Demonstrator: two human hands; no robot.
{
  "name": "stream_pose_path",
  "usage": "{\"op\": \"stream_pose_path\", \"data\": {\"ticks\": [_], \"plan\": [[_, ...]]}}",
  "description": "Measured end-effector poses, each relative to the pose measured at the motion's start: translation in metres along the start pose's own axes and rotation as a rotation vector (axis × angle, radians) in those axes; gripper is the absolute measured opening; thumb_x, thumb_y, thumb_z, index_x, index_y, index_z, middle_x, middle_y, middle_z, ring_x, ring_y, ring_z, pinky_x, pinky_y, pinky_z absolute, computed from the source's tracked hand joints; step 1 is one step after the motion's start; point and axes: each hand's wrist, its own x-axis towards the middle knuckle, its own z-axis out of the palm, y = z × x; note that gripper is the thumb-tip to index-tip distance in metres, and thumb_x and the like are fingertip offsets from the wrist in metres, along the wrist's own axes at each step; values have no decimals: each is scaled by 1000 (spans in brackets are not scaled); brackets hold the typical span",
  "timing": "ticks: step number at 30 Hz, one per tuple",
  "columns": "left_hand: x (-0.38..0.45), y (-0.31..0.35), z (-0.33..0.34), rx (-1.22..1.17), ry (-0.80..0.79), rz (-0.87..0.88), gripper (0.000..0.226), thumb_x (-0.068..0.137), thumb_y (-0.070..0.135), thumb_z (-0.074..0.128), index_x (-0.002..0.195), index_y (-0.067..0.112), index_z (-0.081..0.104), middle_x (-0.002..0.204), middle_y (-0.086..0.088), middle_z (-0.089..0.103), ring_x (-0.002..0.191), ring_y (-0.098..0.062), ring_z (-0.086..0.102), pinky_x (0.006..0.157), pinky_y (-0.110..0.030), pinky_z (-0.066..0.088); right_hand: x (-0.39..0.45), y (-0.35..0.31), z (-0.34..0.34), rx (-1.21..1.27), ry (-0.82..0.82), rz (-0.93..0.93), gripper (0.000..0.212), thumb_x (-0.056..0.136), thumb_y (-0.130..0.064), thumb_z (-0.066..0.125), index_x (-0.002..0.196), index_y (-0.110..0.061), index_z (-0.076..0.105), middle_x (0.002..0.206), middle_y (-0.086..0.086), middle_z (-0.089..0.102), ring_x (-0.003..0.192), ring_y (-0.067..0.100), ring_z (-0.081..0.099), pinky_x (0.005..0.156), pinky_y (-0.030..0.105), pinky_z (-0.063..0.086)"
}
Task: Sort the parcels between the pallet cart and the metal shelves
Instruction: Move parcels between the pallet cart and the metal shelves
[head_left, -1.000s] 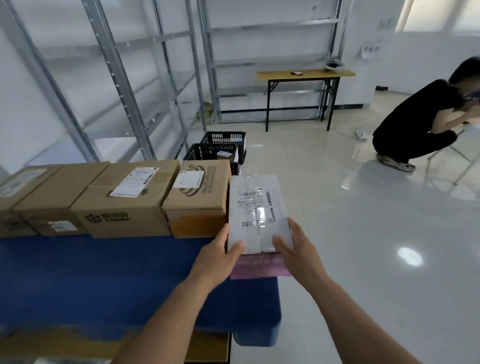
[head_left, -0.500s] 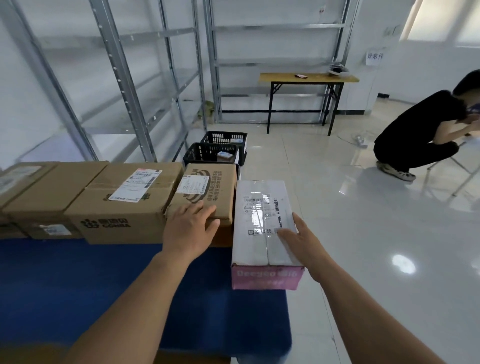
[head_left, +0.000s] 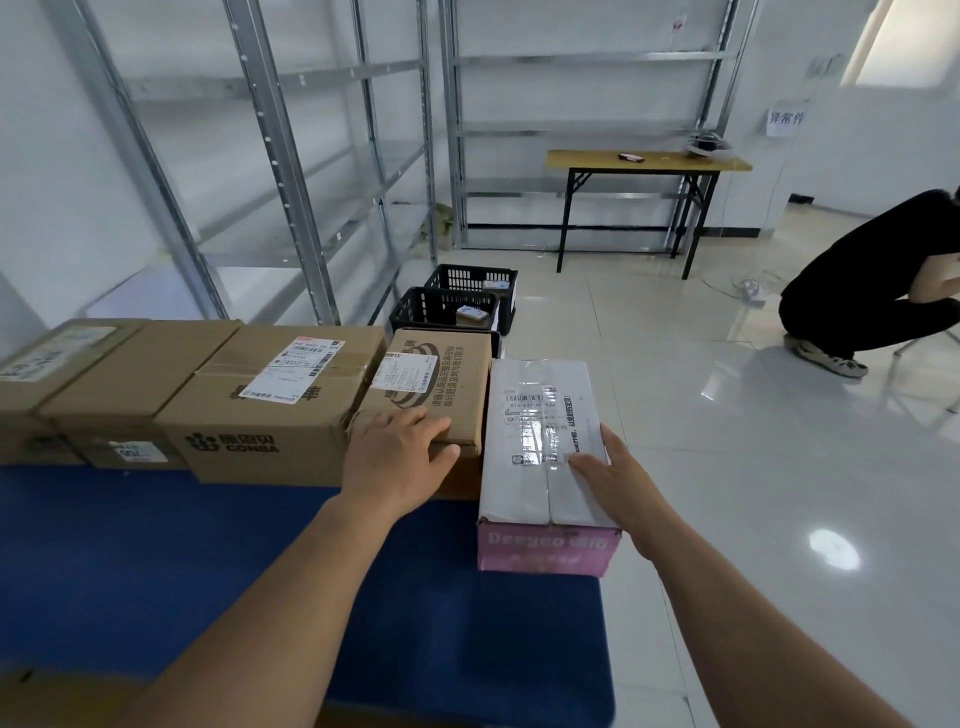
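A person stands at a blue pallet cart (head_left: 218, 561) with a row of parcels along its far side. The one being handled is a white and pink box (head_left: 540, 457), which sits flat on the cart at the right end of the row, just beside a small brown box (head_left: 431, 395) at its 9 o'clock. Its long side runs from the person toward 12 o'clock, so the pink end with the writing faces the person and the other end points at the metal shelves (head_left: 291, 171). A shiny taped label lies on top, facing up, likely so it can be read. The right hand (head_left: 613, 478) lies on the top right edge of this box with fingers nearly straight, pressing or steadying it, not wrapped around it. The left hand (head_left: 400, 452) rests on the near top corner of the small brown box with loose fingers curled a little over the edge, maybe to keep it from sliding or to pick it up next. More brown boxes, one big box (head_left: 270, 410) among them, line up toward 9 o'clock, all touching side by side, which keeps them neat and stops them tipping. Two black crates (head_left: 452, 306) sit on the floor past the cart at 12 o'clock. Another person (head_left: 872, 291) crouches far off at 2 o'clock.
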Motion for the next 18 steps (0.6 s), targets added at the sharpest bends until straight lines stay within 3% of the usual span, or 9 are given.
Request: {"op": "stream_pose_path", "data": {"ticks": [5,18], "plan": [[-1,1,-1,28,-29,5,51,93,54,38,140,35,36,149,2,34,134,-22,31,108,-40,25,3,-1,-1,50,-60,69,39,88,-34,55,125,-26,48,108,0,65,92,21,66,82,41,55],[4,-1,-1,14,-82,-18,50,94,47,41,142,34,33,152,1,29,136,-22,27,110,-40,23,16,-16,0,85,-91,125,31,86,-29,53,116,-29,49,102,5,67,86,27,68,73,50,58]]}}
